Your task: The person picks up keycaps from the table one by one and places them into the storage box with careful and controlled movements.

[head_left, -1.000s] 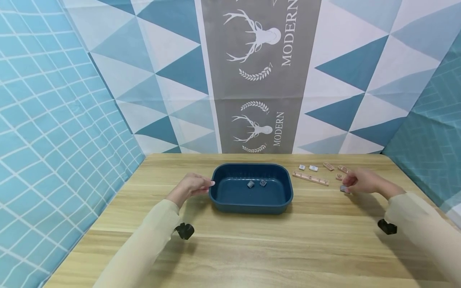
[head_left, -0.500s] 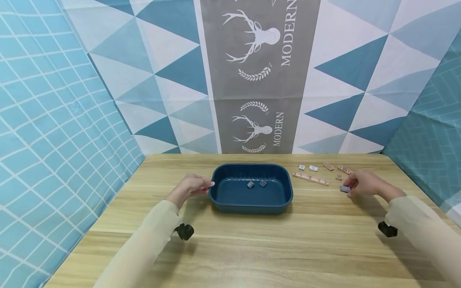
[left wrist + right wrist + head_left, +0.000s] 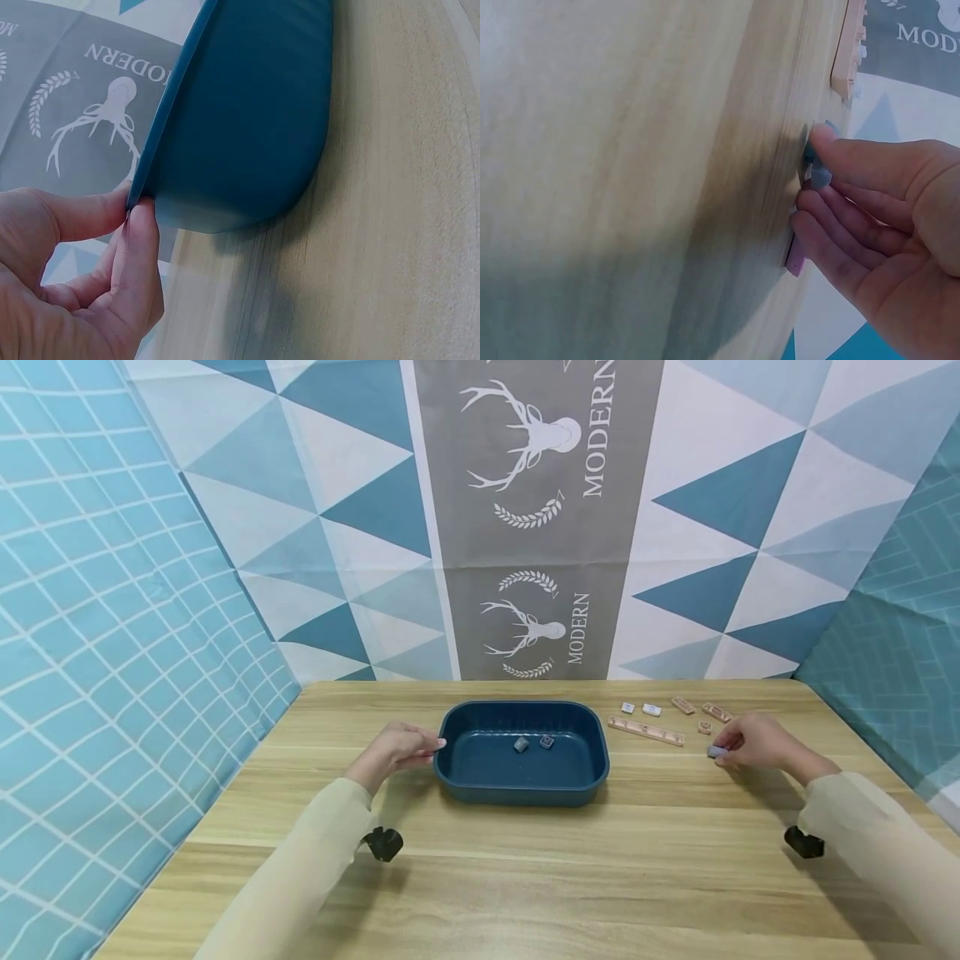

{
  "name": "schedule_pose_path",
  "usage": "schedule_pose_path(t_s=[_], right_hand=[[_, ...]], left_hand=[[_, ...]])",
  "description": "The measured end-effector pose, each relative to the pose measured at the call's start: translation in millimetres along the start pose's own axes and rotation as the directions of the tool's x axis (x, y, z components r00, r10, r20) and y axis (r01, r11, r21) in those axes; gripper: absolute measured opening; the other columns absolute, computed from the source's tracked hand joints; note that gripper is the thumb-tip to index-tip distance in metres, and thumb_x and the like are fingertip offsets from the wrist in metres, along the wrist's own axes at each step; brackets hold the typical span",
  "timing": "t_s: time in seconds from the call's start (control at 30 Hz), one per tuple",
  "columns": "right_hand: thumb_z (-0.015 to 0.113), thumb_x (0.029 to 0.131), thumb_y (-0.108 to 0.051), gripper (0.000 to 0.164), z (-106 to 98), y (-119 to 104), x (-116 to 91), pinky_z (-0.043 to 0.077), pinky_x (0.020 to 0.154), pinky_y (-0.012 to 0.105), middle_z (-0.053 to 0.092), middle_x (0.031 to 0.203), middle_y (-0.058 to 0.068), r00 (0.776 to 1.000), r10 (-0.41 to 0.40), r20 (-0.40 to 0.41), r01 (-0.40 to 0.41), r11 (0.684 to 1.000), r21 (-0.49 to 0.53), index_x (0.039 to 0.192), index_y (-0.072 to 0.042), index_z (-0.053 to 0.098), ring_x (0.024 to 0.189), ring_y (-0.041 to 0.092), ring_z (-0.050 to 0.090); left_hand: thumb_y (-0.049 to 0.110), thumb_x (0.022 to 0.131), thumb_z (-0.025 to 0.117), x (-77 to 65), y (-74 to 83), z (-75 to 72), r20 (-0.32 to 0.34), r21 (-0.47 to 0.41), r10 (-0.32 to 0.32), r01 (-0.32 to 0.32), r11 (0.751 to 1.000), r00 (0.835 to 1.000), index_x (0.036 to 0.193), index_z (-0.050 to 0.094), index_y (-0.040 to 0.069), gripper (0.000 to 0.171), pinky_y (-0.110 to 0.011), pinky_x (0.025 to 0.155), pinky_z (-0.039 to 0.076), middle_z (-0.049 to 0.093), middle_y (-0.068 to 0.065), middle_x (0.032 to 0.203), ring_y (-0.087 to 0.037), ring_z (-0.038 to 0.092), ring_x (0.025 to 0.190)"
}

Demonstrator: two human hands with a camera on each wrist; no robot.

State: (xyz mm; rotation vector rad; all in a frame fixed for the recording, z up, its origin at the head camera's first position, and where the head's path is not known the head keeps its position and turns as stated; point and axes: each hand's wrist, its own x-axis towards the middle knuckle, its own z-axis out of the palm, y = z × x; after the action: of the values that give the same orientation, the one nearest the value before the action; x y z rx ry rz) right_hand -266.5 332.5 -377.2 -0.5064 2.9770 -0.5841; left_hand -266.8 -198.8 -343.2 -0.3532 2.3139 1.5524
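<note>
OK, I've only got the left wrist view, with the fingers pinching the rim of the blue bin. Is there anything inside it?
Observer: Yes. The head view shows two small grey pieces on the floor of the blue bin.
Operator: Good. And what's going on over to the right?
Observer: The right hand pinches a grey-blue block.
Operator: Is there anything between there and the bin?
Observer: Yes, a long peach strip lies on the table just right of the bin.
</note>
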Motion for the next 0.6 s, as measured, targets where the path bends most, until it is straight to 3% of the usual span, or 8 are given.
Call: schedule_pose_path(t_s=[0.33,0.6], right_hand=[[0.080,0.073,-0.008,0.020,1.6,1.7,-2.2,0.049,0.057,0.021,0.070,0.076,0.009,0.999,-0.012,-0.031,0.012,1.000,-0.001,0.084,0.005,0.070,0.068,0.011,0.060],[0.078,0.075,-0.009,0.019,-0.7,0.7,-2.5,0.048,0.056,0.020,0.070,0.077,0.007,1.000,-0.002,-0.022,0.003,1.000,0.011,0.085,0.005,0.070,0.068,0.009,0.058]], left_hand=[[0.012,0.091,0.066,-0.4,1.1,-0.1,0.004,0.011,-0.003,0.003,1.000,1.000,0.122,0.061,-0.005,0.036,-0.024,0.084,0.059,0.064,-0.003,0.093,-0.006,0.060,0.073],[0.012,0.090,0.066,0.6,0.8,0.3,0.004,0.010,-0.005,0.005,1.000,1.000,0.124,0.060,-0.005,0.038,-0.022,0.081,0.060,0.066,-0.004,0.097,-0.005,0.060,0.073]])
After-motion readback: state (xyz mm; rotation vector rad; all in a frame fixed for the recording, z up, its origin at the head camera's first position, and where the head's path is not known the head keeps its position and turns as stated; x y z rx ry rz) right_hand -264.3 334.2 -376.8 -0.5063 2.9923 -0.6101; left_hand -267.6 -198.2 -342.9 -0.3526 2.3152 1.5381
